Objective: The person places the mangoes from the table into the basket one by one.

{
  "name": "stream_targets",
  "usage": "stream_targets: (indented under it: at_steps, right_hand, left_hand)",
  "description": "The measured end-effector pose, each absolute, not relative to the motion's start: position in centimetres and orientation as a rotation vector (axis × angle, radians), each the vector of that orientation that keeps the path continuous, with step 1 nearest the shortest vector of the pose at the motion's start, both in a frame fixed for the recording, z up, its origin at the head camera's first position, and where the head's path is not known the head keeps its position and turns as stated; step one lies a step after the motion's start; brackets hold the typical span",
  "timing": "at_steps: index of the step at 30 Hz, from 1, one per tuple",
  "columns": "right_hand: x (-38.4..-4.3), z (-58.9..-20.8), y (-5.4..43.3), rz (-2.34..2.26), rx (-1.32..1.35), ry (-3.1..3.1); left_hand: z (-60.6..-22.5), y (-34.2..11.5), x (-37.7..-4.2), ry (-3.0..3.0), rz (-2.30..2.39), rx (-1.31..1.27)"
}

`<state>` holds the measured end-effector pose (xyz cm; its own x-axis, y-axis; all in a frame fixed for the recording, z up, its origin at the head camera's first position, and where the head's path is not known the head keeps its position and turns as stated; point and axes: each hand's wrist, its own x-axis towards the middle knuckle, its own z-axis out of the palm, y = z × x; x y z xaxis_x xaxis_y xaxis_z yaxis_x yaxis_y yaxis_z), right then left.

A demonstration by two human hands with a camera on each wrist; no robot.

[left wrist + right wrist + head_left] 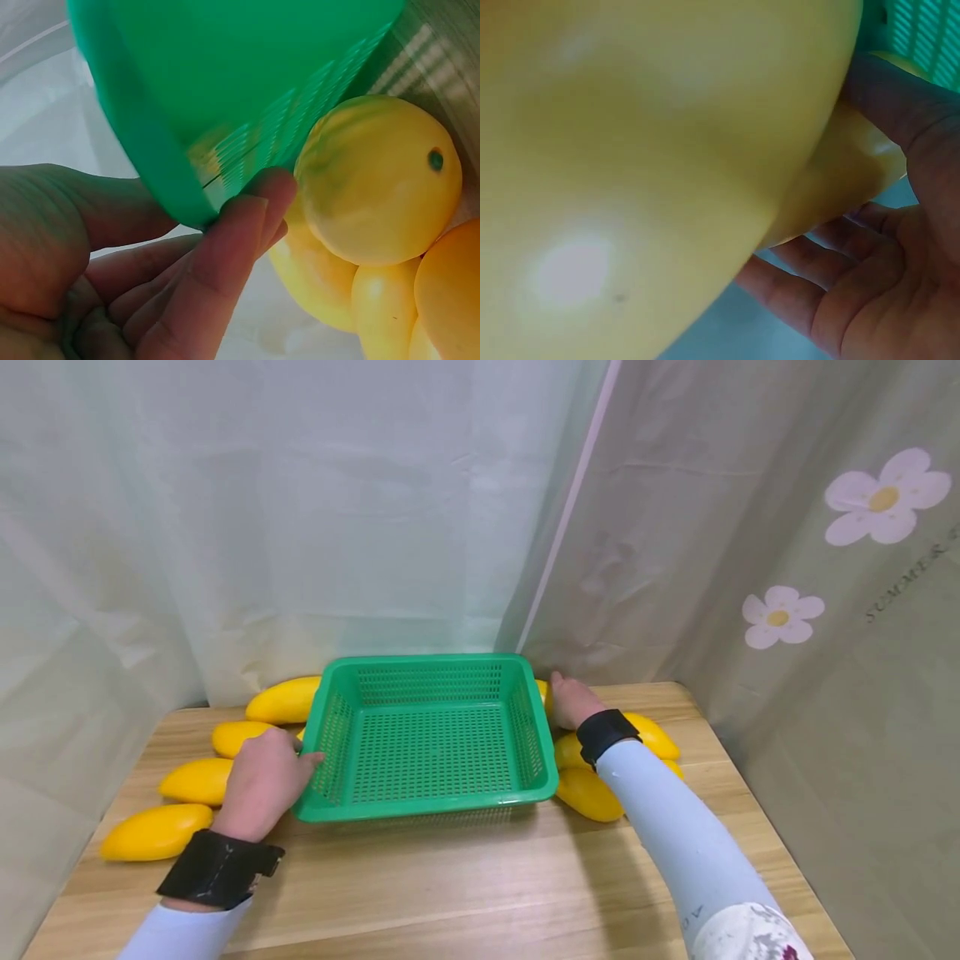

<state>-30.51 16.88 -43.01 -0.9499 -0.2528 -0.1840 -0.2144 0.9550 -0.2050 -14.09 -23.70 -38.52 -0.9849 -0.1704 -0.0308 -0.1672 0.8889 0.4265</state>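
Observation:
A green plastic basket [427, 811] with mesh walls stands at the middle of the table, tilted slightly and with nothing in it. At its left side my left hand [264, 781] pinches the rim, thumb inside and fingers outside; the left wrist view shows the same pinch on the basket wall [142, 112]. My right hand [576, 702] reaches past the basket's right side to the back. In the right wrist view its thumb and fingers lie round a yellow mango [847, 161], partly hidden behind a nearer mango [645, 150].
Several mangoes [157, 832] lie in a row left of the basket, back to the curtain [337, 527]. More mangoes [588, 794] cluster on the right, under and beside my right forearm. The wooden table [450, 877] ends at the curtain behind and along both sides.

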Motion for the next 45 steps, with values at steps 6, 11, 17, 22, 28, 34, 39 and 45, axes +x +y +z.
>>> stream_targets:
  at_steps: [6, 11, 17, 22, 28, 34, 39, 45]
  right_hand:
    - [-30.5, -43.2, 17.6, -0.292, -0.326, 2.897]
    - [-30.5, -43.0, 18.4, -0.375, -0.271, 2.938]
    - [-30.3, -41.8, 19.0, -0.42, -0.255, 3.076]
    - [-29.8, -40.3, 19.1, -0.455, -0.227, 3.192]
    - [-28.2, -37.6, 17.9, -0.571, -0.265, 3.299]
    - [-26.9, -35.8, 15.3, -0.608, -0.4, 3.331]
    - [-26.2, -35.2, 12.7, -0.527, -0.587, 3.313]
    - [-26.4, -35.3, 10.5, -0.35, -0.714, 3.315]
  left_hand:
    - [-38.1, -23.5, -14.1, -3.069, -0.656, 0.267]
    - [-38.0, -23.4, -14.1, -3.078, -0.648, 0.262]
    - [-38.1, -23.6, -14.1, -3.098, -0.657, 0.285]
    - [-38.2, -23.6, -14.1, -3.102, -0.654, 0.279]
    - [-38.0, -23.6, -14.1, -3.091, -0.653, 0.255]
    - [-38.1, -23.5, -14.1, -3.104, -0.654, 0.252]
    - [-38.2, -23.5, -14.2, -3.115, -0.649, 0.261]
    - [-37.9, -23.3, -14.2, -3.117, -0.652, 0.252]
